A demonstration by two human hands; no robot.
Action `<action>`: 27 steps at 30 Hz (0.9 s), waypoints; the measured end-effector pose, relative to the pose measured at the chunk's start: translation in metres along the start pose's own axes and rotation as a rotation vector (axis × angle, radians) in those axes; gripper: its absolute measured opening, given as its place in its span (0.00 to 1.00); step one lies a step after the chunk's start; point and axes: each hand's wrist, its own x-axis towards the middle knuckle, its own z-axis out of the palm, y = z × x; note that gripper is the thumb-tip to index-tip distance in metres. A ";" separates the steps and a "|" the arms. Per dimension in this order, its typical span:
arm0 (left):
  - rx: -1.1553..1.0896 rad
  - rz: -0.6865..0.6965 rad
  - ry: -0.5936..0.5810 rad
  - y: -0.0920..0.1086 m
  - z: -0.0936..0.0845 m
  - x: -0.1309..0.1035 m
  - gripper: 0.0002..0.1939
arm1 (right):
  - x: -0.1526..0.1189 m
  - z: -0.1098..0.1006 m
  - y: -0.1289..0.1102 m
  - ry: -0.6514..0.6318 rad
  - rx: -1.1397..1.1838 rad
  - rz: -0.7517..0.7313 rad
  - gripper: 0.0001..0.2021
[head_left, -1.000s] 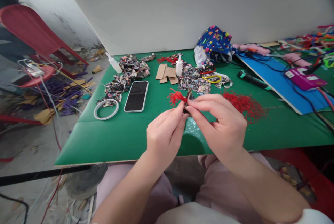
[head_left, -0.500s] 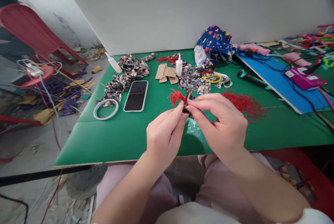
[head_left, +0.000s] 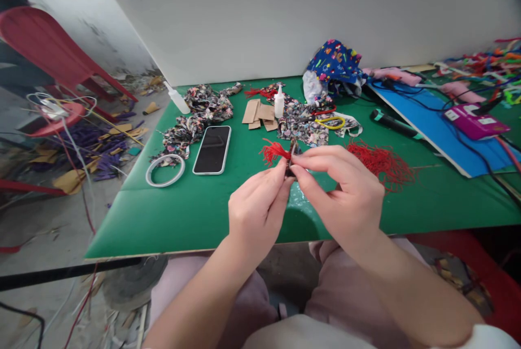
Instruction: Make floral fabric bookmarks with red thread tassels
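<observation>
Red tassel (head_left: 274,150), apparently gathered, with patterned scrap (head_left: 296,148): pinched by left hand (head_left: 255,205) and right hand (head_left: 353,191), fingertips closed. Red strands (head_left: 382,167): left loose.

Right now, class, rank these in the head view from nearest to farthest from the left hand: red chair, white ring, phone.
1. Phone: ahead and left of the left hand, on the green table.
2. White ring: farther left, near the table's left edge.
3. Red chair: far left, beyond the table.
</observation>
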 end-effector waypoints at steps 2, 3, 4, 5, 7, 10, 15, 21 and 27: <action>0.010 0.025 0.013 -0.001 0.001 -0.001 0.18 | 0.000 0.000 0.000 0.002 -0.005 -0.009 0.04; 0.013 0.037 0.021 -0.002 0.001 -0.001 0.18 | 0.000 0.001 0.000 0.005 -0.009 -0.016 0.04; 0.015 0.048 0.028 -0.002 0.002 -0.001 0.18 | 0.000 0.001 0.001 0.008 -0.012 -0.022 0.04; 0.019 0.058 0.034 -0.003 0.002 -0.002 0.18 | 0.000 0.001 0.001 0.011 -0.014 -0.026 0.04; 0.030 0.075 0.038 -0.004 0.003 -0.002 0.18 | 0.000 0.001 0.001 0.011 -0.017 -0.025 0.05; 0.053 0.089 0.041 -0.005 0.003 -0.002 0.17 | -0.001 0.001 0.001 0.005 -0.014 -0.017 0.05; 0.073 0.107 0.048 -0.005 0.004 -0.002 0.17 | -0.001 0.001 0.001 -0.001 -0.005 -0.019 0.05; 0.077 0.091 0.047 -0.004 0.005 -0.003 0.18 | -0.001 0.002 0.000 0.000 -0.030 -0.012 0.05; 0.064 0.062 0.035 -0.002 0.004 -0.003 0.18 | -0.001 0.001 0.001 -0.037 -0.053 -0.008 0.04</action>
